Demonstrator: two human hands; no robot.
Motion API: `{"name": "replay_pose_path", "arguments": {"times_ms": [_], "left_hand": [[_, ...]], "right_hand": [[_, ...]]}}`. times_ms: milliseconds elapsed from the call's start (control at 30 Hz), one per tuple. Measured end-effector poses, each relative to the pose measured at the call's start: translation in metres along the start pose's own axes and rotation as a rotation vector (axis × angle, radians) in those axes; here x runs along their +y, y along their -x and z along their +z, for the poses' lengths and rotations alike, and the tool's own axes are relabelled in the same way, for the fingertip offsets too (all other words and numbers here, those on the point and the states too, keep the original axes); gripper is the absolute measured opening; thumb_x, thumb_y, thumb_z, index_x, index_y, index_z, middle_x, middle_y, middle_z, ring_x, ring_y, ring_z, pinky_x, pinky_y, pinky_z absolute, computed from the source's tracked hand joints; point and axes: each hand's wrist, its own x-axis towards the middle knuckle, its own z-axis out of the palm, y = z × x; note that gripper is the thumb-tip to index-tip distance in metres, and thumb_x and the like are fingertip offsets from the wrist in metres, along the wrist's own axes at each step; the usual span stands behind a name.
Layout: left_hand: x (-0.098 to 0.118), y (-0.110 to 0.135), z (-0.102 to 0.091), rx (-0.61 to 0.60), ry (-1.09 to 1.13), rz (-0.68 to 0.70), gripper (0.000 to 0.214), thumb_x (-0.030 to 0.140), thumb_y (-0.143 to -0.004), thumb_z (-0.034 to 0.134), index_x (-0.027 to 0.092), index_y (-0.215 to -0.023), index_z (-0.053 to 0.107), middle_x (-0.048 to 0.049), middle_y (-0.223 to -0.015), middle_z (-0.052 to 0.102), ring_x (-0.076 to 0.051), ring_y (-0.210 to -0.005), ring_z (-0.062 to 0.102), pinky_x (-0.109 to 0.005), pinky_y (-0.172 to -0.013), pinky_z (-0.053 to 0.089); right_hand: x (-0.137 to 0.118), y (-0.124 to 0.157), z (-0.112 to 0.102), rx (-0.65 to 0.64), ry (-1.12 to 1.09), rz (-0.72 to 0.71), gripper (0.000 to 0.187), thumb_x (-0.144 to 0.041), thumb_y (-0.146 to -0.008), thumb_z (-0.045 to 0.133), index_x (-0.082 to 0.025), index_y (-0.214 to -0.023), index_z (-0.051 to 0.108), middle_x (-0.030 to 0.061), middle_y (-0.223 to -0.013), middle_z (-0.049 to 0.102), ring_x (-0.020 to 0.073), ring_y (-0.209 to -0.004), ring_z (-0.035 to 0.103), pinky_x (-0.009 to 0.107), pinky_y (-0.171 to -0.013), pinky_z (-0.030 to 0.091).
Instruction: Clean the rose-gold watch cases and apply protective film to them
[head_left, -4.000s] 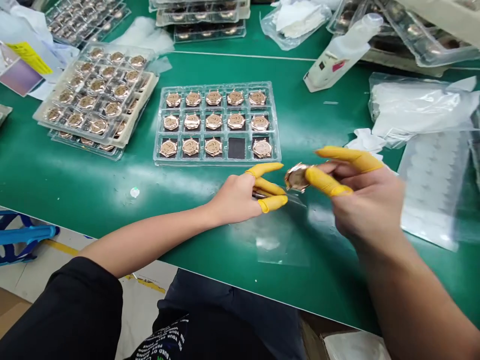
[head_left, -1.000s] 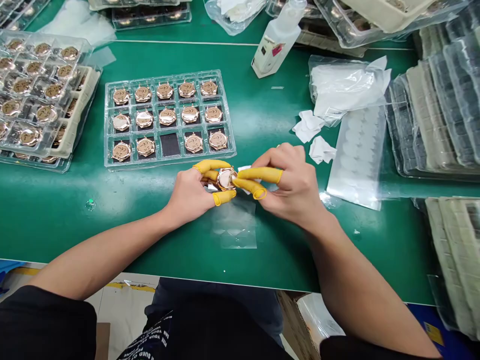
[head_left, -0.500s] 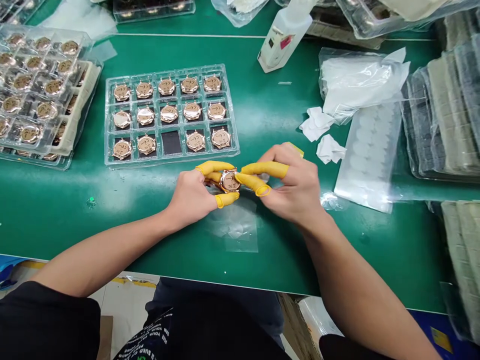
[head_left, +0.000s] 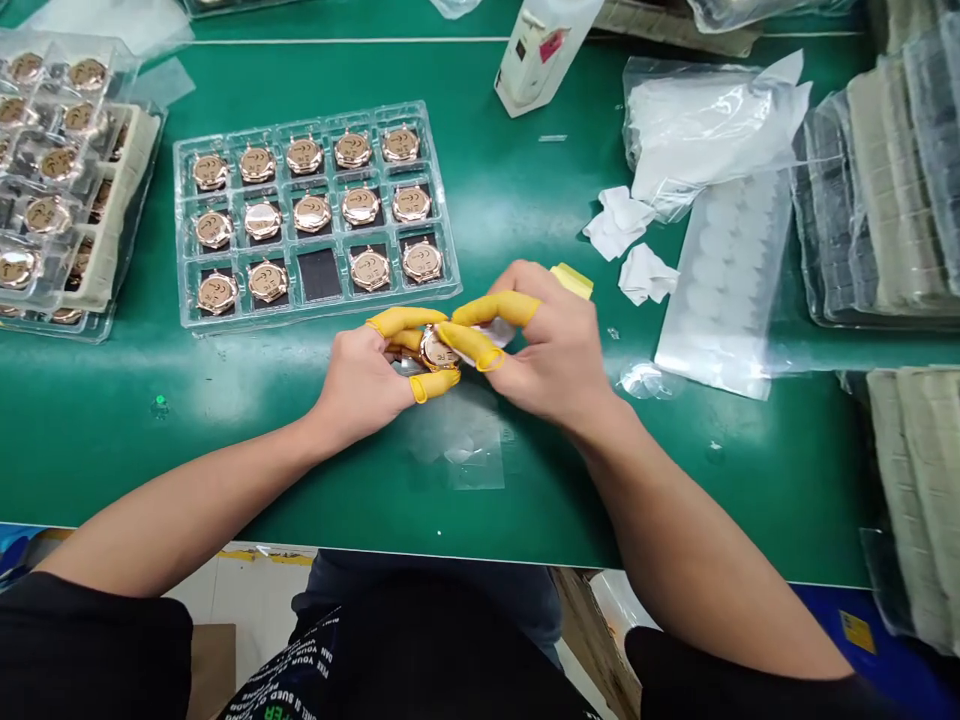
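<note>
My left hand and my right hand meet above the green mat, their fingertips in yellow finger cots. Between them, a rose-gold watch case is pinched, its face tilted up and partly hidden by the cots. A small white scrap shows under my right fingers. Beneath my hands lies a transparent film sheet. Just beyond them stands a transparent blister tray of rose-gold watch cases in three rows, with one black cell bare in the bottom row.
A second stacked tray of watch cases lies at the left, with a white plastic bottle at the back. To the right are a white-filled bag, paper scraps, a white sheet of round stickers and stacked packs.
My hands have closed in on the watch case together, where earlier they were apart and my right hand held it alone. The view has shifted, so the tray sits higher and further left.
</note>
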Motion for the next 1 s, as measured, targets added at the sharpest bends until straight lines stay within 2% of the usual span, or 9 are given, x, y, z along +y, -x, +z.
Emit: {"name": "replay_pose_path", "arguments": {"times_ms": [133,267,400,533,667,767,833,900,1000], "left_hand": [[-0.001,0.001,0.000,-0.017,-0.030,0.005,0.054,0.022,-0.063,0.093,0.018,-0.114,0.079,-0.0036,-0.101,0.083,-0.019,-0.089,0.080,-0.030,-0.083,0.067],[0.000,0.001,0.001,0.002,-0.013,-0.020,0.053,0.025,-0.064,0.092,0.018,-0.115,0.078,-0.0033,-0.100,0.083,-0.019,-0.088,0.080,-0.031,-0.083,0.068],[-0.001,0.002,0.002,-0.015,-0.025,-0.009,0.052,0.022,-0.066,0.090,0.020,-0.117,0.078,-0.0028,-0.102,0.084,-0.018,-0.087,0.080,-0.030,-0.083,0.068],[-0.003,0.004,0.001,-0.016,-0.022,0.002,0.049,0.022,-0.070,0.088,0.021,-0.118,0.078,-0.0017,-0.101,0.084,-0.018,-0.087,0.080,-0.030,-0.086,0.068],[0.000,0.001,0.000,0.001,0.011,-0.030,0.053,0.017,-0.064,0.089,0.018,-0.116,0.078,-0.0032,-0.104,0.084,-0.019,-0.092,0.081,-0.028,-0.083,0.068],[0.004,-0.001,0.000,0.033,0.022,-0.031,0.054,0.022,-0.062,0.093,0.018,-0.114,0.078,-0.0038,-0.103,0.084,-0.020,-0.090,0.081,-0.030,-0.082,0.069],[0.005,0.000,0.000,0.044,-0.009,0.005,0.053,0.026,-0.063,0.094,0.018,-0.113,0.079,-0.0042,-0.106,0.084,-0.020,-0.092,0.081,-0.030,-0.085,0.069],[0.003,0.002,0.000,0.037,-0.069,0.088,0.050,0.027,-0.067,0.093,0.019,-0.114,0.080,-0.0038,-0.108,0.084,-0.019,-0.093,0.081,-0.030,-0.088,0.069],[-0.002,0.007,-0.001,0.035,-0.177,0.272,0.045,0.025,-0.073,0.090,0.021,-0.116,0.080,-0.0027,-0.107,0.085,-0.017,-0.090,0.080,-0.029,-0.089,0.069]], "right_hand": [[-0.004,0.003,0.001,-0.050,-0.015,0.010,0.010,-0.031,-0.096,0.070,-0.026,-0.091,0.076,0.0022,-0.078,0.059,0.0183,-0.073,0.053,0.037,-0.070,0.037],[-0.004,0.003,0.000,0.015,0.010,0.117,0.012,-0.034,-0.096,0.072,-0.024,-0.090,0.075,0.0040,-0.079,0.060,0.0183,-0.072,0.054,0.037,-0.067,0.041],[0.000,0.001,0.001,-0.024,-0.076,0.045,0.010,-0.033,-0.095,0.072,-0.025,-0.090,0.076,0.0024,-0.076,0.057,0.0172,-0.069,0.053,0.036,-0.064,0.040],[-0.001,0.002,0.007,0.033,-0.093,0.058,0.007,-0.029,-0.094,0.074,-0.024,-0.089,0.075,0.0020,-0.076,0.058,0.0162,-0.069,0.053,0.034,-0.061,0.040],[-0.005,0.003,0.013,0.024,-0.116,-0.006,0.010,-0.031,-0.098,0.072,-0.024,-0.091,0.076,0.0020,-0.077,0.059,0.0170,-0.073,0.055,0.035,-0.065,0.044],[0.006,0.001,0.005,0.059,0.006,0.104,0.015,-0.038,-0.099,0.071,-0.024,-0.093,0.077,0.0047,-0.082,0.063,0.0203,-0.079,0.058,0.040,-0.073,0.049],[0.017,0.002,-0.010,0.088,0.136,0.178,0.014,-0.039,-0.097,0.074,-0.026,-0.100,0.078,0.0084,-0.097,0.069,0.0256,-0.093,0.061,0.047,-0.086,0.050],[0.025,0.004,-0.024,0.081,0.160,0.207,0.022,-0.039,-0.094,0.077,-0.029,-0.114,0.078,0.0099,-0.115,0.072,0.0297,-0.106,0.062,0.054,-0.097,0.049],[0.023,0.006,-0.033,-0.084,0.008,0.225,0.038,-0.036,-0.091,0.080,-0.032,-0.128,0.074,0.0064,-0.116,0.077,0.0282,-0.105,0.066,0.052,-0.097,0.051]]}}
